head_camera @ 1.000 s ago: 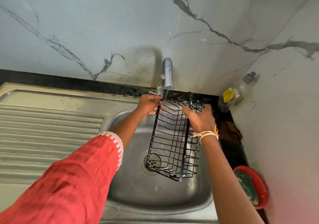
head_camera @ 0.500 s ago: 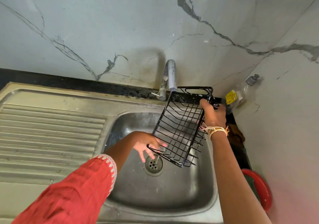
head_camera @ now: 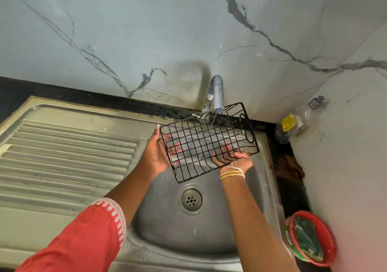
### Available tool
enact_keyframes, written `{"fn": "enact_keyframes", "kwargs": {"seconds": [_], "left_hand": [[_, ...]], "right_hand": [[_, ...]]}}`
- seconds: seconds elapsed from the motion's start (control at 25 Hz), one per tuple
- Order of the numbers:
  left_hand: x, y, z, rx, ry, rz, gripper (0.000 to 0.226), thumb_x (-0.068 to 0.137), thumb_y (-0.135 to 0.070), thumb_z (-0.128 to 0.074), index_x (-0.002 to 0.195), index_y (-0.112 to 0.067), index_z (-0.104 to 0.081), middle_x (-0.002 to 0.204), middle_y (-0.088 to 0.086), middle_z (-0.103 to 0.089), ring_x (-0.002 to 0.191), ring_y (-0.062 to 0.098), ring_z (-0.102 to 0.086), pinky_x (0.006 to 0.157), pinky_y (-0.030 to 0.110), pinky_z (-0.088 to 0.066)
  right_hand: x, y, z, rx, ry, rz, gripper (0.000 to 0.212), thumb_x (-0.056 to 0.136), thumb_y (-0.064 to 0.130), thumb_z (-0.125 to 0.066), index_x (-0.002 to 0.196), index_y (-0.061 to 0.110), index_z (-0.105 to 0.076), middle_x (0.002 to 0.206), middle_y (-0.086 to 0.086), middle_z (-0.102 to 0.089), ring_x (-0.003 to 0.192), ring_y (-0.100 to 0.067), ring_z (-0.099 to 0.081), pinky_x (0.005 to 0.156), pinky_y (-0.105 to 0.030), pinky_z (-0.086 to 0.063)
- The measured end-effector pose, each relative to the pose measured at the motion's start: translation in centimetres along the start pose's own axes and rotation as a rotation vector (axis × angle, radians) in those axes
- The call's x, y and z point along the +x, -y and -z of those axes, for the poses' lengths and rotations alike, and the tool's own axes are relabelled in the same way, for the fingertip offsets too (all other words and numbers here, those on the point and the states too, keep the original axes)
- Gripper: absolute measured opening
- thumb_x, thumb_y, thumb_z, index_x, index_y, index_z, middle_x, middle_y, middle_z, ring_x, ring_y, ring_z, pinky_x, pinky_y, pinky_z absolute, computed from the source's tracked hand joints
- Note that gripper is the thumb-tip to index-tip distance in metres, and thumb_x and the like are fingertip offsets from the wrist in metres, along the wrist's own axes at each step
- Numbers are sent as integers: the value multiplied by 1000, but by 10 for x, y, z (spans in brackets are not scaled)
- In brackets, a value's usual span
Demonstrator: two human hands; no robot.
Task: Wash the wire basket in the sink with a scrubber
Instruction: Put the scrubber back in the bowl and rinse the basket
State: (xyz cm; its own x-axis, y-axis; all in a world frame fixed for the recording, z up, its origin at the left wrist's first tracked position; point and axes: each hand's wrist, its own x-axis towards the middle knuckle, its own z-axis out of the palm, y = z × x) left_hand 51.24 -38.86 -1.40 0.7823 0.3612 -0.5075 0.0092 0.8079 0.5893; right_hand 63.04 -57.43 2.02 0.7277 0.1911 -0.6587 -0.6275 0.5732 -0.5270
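Drainboard: the ribbed steel drainboard (head_camera: 62, 156) fills the left of the view, part of the same unit as the sink bowl.
Left hand: the left hand (head_camera: 156, 156) is spread flat against the left end of the basket, fingers straight and showing behind the wires, thumb up along the corner; it props the basket, it does not clasp it.
Wire basket: the black wire basket (head_camera: 207, 141) is held in the air above the sink (head_camera: 209, 230), tilted, its far rim just under the tap spout.
Tap: the chrome tap (head_camera: 215, 93) runs a thin stream through the basket's far wires.
Drain: the drain strainer (head_camera: 191, 199) lies below the basket's near edge.
Right hand: the right hand (head_camera: 234, 159) pinches the lower right rim, fingers curled through the wires, thread bands at the wrist.
Soap bottle: a clear pump bottle (head_camera: 297, 121) leans in the back right corner.
Scrubber: a green scrubber (head_camera: 303, 238) sits in a red tub (head_camera: 329, 240) at the right edge, untouched and well apart from both hands.
Risk, slip: only one hand truly grips; wet coated wire could twist out of that pinch and drop into the bowl.
Risk, splash: water striking the tilted grid may spray onto the wall and counter.
Risk, reach: fetching the scrubber means freeing the right hand, leaving the basket on a flat palm alone.
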Motion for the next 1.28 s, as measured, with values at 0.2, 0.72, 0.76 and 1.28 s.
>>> {"fn": "enact_keyframes", "kwargs": {"seconds": [0.2, 0.72, 0.76, 1.28], "left_hand": [[-20, 23, -1, 47, -15, 101, 42, 81, -23, -68, 122, -26, -58, 118, 17, -60, 112, 41, -58, 82, 66, -44], [4, 10, -7, -288, -62, -151, 94, 60, 5, -40, 150, -20, -30, 100, -6, -62, 122, 42, -54, 78, 71, -48], [5, 12, -9, -314, -41, -133, 95, 54, 5, -43, 146, -20, -39, 103, -6, -63, 124, 42, -52, 81, 72, -46], [42, 24, -28, -611, 194, -208, 45, 77, -3, -42, 103, -29, -68, 137, -2, -58, 126, 40, -51, 84, 77, -40]], "right_hand": [[-1, -20, -18, 138, -56, -26, 40, 56, 7, -41, 90, 25, -52, 91, 5, -64, 90, -19, -62, 105, -55, -33], [-24, -32, -31, -1789, 191, 1002, 31, 91, 32, -44, 110, 15, -62, 106, -11, -66, 99, -31, -61, 83, -36, -49], [-19, -35, -30, -1896, 234, 974, 43, 94, 37, -38, 127, 15, -54, 124, -14, -58, 116, -32, -54, 98, -41, -43], [4, -28, 29, -2295, 24, 1094, 70, 90, 42, -17, 153, 12, -14, 159, -10, -13, 147, -29, -7, 117, -49, -1]]}}
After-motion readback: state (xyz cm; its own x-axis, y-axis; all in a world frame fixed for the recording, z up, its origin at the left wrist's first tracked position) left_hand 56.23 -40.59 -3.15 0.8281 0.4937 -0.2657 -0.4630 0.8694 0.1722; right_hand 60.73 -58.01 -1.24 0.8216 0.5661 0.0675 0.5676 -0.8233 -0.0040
